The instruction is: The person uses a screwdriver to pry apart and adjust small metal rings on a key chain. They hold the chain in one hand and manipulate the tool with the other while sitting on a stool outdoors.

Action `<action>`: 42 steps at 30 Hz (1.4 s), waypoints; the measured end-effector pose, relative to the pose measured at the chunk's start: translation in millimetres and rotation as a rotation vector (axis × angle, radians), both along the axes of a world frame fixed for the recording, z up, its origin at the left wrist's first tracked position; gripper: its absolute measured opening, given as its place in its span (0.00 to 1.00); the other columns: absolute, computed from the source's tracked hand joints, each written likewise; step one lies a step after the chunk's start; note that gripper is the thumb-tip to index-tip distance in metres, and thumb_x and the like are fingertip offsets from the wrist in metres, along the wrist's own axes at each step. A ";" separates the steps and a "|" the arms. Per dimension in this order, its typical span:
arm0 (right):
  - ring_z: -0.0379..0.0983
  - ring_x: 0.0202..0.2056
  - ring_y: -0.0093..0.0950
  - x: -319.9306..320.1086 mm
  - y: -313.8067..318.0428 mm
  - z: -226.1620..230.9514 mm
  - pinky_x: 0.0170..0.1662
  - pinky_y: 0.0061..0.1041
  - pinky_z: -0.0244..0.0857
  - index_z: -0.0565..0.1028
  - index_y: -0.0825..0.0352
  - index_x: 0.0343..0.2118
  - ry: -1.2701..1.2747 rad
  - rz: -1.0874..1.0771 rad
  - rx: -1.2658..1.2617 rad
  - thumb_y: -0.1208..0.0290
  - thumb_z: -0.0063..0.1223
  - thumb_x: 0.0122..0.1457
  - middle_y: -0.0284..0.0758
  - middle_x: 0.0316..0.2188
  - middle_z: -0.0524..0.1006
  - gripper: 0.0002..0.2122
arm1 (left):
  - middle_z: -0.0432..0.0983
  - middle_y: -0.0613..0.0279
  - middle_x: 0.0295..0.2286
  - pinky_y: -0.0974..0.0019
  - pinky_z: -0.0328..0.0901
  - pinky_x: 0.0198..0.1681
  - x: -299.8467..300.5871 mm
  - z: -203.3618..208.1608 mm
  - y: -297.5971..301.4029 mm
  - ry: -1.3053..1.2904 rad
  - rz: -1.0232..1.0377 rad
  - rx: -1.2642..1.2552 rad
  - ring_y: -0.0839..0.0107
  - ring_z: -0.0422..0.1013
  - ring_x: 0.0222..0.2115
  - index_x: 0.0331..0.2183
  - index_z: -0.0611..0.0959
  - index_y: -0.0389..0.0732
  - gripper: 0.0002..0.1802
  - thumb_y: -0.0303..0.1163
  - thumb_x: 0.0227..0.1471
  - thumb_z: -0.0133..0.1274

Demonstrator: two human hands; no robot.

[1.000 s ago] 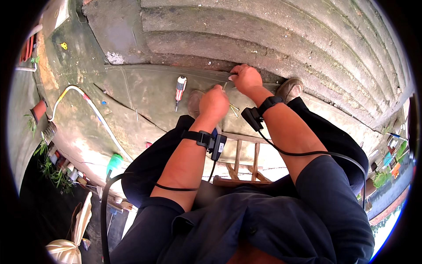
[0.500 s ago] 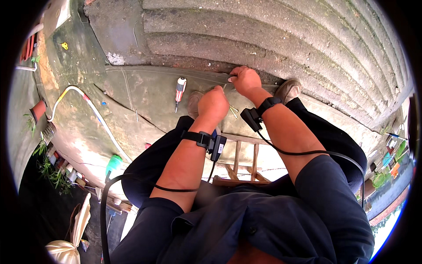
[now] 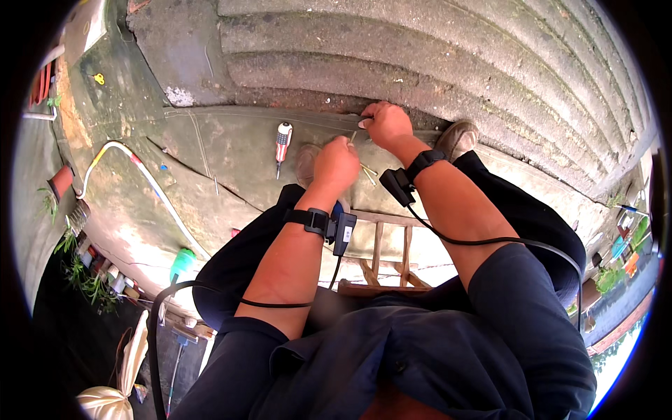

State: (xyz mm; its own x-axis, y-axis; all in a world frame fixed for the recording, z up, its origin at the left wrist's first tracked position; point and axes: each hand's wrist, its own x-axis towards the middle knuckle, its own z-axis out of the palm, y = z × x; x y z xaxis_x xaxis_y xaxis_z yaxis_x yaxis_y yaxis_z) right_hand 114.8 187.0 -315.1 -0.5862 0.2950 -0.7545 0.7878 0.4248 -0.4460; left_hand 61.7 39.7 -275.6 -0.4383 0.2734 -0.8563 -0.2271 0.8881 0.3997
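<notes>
My left hand (image 3: 337, 165) is closed in front of my left shoe (image 3: 305, 165), with the pale tip of a thin yellowish stick (image 3: 353, 136) poking out above its fingers. To its upper right, my right hand (image 3: 389, 127) is closed in a pinch low beside the ribbed slope; a small dark end shows at the fingertips, too small to name. A thin pale wire (image 3: 266, 116) runs along the ground from the left toward this hand. Left of my left hand lies a screwdriver (image 3: 283, 143) with a red, white and black handle. Several thin yellowish sticks (image 3: 369, 172) lie between my forearms.
A ribbed concrete slope (image 3: 392, 49) rises beyond my hands. Below them stands a wooden stool (image 3: 379, 252) between my legs. At left lie a curved striped hose (image 3: 150, 183), a green plastic object (image 3: 183, 262) and yellow scissors (image 3: 98, 78). Black cables (image 3: 483, 244) hang from my wrist straps.
The whole view has shifted slightly, so things appear a little further left. Both hands stay closed, in nearly the same places over the ground.
</notes>
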 end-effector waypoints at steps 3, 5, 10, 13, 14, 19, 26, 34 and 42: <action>0.73 0.47 0.39 -1.4 2.6 -0.6 0.49 0.36 0.67 0.80 0.56 0.41 0.017 -0.003 0.000 0.60 0.59 0.54 0.39 0.45 0.77 0.13 | 0.70 0.67 0.18 0.70 0.56 0.19 -8.5 -0.4 -5.3 -0.481 0.566 0.072 0.74 0.63 0.15 0.33 0.78 0.38 0.12 0.36 0.59 0.46; 0.73 0.47 0.39 -2.3 3.0 0.1 0.48 0.36 0.67 0.80 0.57 0.41 -0.012 -0.018 -0.035 0.61 0.59 0.54 0.38 0.44 0.77 0.13 | 0.73 0.63 0.20 0.66 0.60 0.20 -14.1 1.5 -11.7 -0.720 0.810 0.112 0.71 0.67 0.16 0.33 0.78 0.37 0.12 0.36 0.59 0.46; 0.74 0.45 0.39 2.3 -1.3 -3.4 0.47 0.36 0.68 0.80 0.58 0.40 0.051 -0.007 0.009 0.61 0.60 0.53 0.39 0.42 0.78 0.13 | 0.79 0.45 0.32 0.49 0.67 0.39 -9.4 21.1 7.8 0.276 -0.545 -0.128 0.46 0.75 0.33 0.36 0.79 0.38 0.15 0.39 0.56 0.46; 0.75 0.44 0.39 1.3 5.6 -1.5 0.47 0.35 0.68 0.80 0.58 0.40 0.036 -0.005 -0.078 0.60 0.61 0.51 0.39 0.41 0.79 0.14 | 0.78 0.40 0.33 0.49 0.67 0.42 -12.1 35.8 15.7 0.239 -0.544 -0.163 0.43 0.74 0.38 0.35 0.79 0.36 0.15 0.37 0.55 0.46; 0.75 0.44 0.39 1.2 8.8 -3.4 0.47 0.34 0.68 0.80 0.58 0.41 0.033 -0.001 -0.116 0.60 0.62 0.51 0.39 0.41 0.79 0.15 | 0.78 0.39 0.33 0.49 0.68 0.42 -12.9 39.2 17.2 0.230 -0.508 -0.153 0.43 0.74 0.38 0.35 0.79 0.35 0.14 0.35 0.55 0.45; 0.74 0.45 0.40 2.1 8.8 -13.9 0.49 0.33 0.68 0.79 0.59 0.42 0.024 0.100 -0.248 0.59 0.62 0.50 0.39 0.42 0.79 0.17 | 0.77 0.37 0.34 0.50 0.67 0.43 -4.4 30.9 11.3 0.099 -0.208 -0.153 0.41 0.73 0.39 0.35 0.80 0.32 0.16 0.35 0.53 0.46; 0.73 0.48 0.41 -9.4 6.1 -5.6 0.51 0.35 0.67 0.78 0.59 0.46 0.007 0.338 -0.213 0.59 0.62 0.50 0.40 0.45 0.78 0.20 | 0.71 0.62 0.18 0.64 0.58 0.18 15.2 -18.7 -20.5 -0.014 0.098 -0.014 0.72 0.64 0.15 0.34 0.80 0.34 0.13 0.33 0.56 0.47; 0.74 0.44 0.43 7.8 -5.1 -13.7 0.48 0.36 0.68 0.78 0.60 0.43 0.088 0.187 -0.151 0.61 0.60 0.51 0.43 0.41 0.78 0.17 | 0.64 0.68 0.15 0.67 0.50 0.13 18.4 21.1 6.7 -0.351 0.632 0.016 0.75 0.58 0.11 0.36 0.76 0.39 0.08 0.32 0.57 0.45; 0.75 0.44 0.42 6.0 -11.8 -2.1 0.48 0.37 0.69 0.78 0.58 0.44 0.049 0.185 -0.113 0.62 0.58 0.53 0.42 0.41 0.79 0.16 | 0.65 0.66 0.16 0.68 0.50 0.13 23.6 10.6 6.5 -0.410 0.750 0.005 0.74 0.59 0.11 0.35 0.74 0.39 0.07 0.32 0.58 0.45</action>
